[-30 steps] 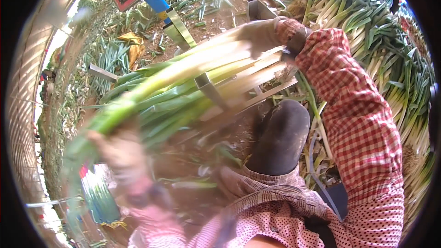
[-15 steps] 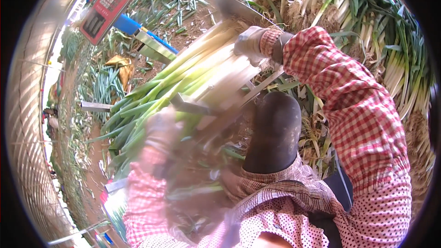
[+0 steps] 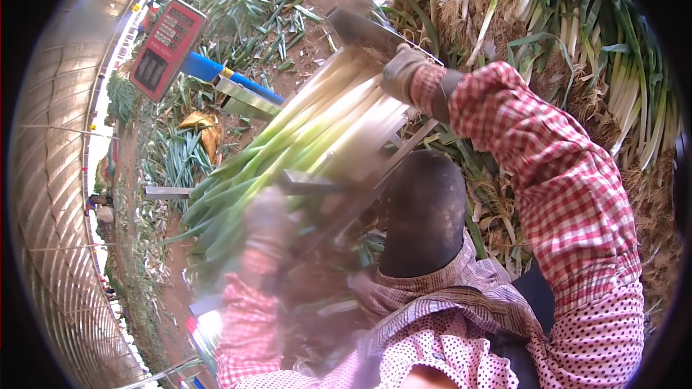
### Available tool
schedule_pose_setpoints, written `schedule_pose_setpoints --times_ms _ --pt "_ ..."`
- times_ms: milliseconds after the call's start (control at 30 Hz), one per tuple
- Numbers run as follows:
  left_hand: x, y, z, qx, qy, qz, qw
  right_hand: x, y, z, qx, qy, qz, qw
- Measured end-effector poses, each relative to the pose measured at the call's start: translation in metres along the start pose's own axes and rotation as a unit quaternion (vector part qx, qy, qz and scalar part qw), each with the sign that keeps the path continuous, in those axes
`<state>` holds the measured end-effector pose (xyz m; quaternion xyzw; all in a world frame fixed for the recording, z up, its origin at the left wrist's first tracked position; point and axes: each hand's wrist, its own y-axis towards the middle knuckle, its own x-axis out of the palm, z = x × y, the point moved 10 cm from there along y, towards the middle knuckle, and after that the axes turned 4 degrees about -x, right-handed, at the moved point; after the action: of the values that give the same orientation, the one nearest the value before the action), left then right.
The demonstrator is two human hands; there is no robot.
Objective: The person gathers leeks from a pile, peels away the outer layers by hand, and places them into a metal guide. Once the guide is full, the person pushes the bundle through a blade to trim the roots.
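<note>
A thick bundle of leeks (image 3: 317,122) lies slantwise across a metal frame (image 3: 404,151), white stems at the upper right and green leaves at the lower left. Its root ends meet an upright metal plate (image 3: 360,32). My gloved right hand (image 3: 404,75) is closed beside the root ends, close to the plate's edge; whatever its fingers grip is hidden. My left hand (image 3: 267,220), gloved and smeared by motion, is over the leafy part, near a metal bracket (image 3: 310,182). Its fingers cannot be made out.
A red digital display (image 3: 167,50) on a blue pole stands at the left. Heaped leeks with roots (image 3: 627,86) fill the right side. Loose leaves (image 3: 252,0) litter the ground beyond the frame. My dark-covered knee (image 3: 425,202) is close to the frame's near side.
My right hand has shifted slightly right and nearer the plate's edge. My left hand remains blurred over the leaves, a little lower and further right. The whole view has shifted a little.
</note>
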<state>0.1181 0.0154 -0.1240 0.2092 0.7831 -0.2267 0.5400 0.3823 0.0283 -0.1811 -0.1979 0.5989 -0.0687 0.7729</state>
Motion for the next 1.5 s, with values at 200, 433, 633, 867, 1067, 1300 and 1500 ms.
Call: schedule_pose_setpoints --times_ms 200,433,633,867,1067,1300,1500 --pt "0.036 -0.001 -0.033 -0.065 -0.083 0.029 0.994 -0.012 -0.012 -0.029 0.059 0.147 0.269 0.950" --pt "0.055 0.008 -0.020 -0.055 0.044 0.056 0.996 0.008 -0.025 -0.022 0.085 0.137 0.349 0.923" --pt "0.006 0.000 0.048 0.056 -0.086 -0.019 0.995 0.008 -0.048 -0.019 -0.052 0.275 0.352 0.893" --pt "-0.116 -0.003 -0.051 -0.079 -0.499 0.269 0.820 0.191 -0.230 0.001 0.250 0.584 0.340 0.694" --pt "-0.206 0.020 0.270 0.205 -0.694 0.134 0.677 0.361 -0.278 -0.033 0.419 0.592 0.234 0.647" --pt "-0.081 0.105 0.355 0.021 -0.800 -0.157 0.578 0.377 -0.240 0.027 0.506 0.526 -0.021 0.684" --pt "-0.083 0.148 0.339 0.041 -0.782 -0.146 0.604 0.359 -0.210 0.038 0.528 0.585 0.222 0.574"
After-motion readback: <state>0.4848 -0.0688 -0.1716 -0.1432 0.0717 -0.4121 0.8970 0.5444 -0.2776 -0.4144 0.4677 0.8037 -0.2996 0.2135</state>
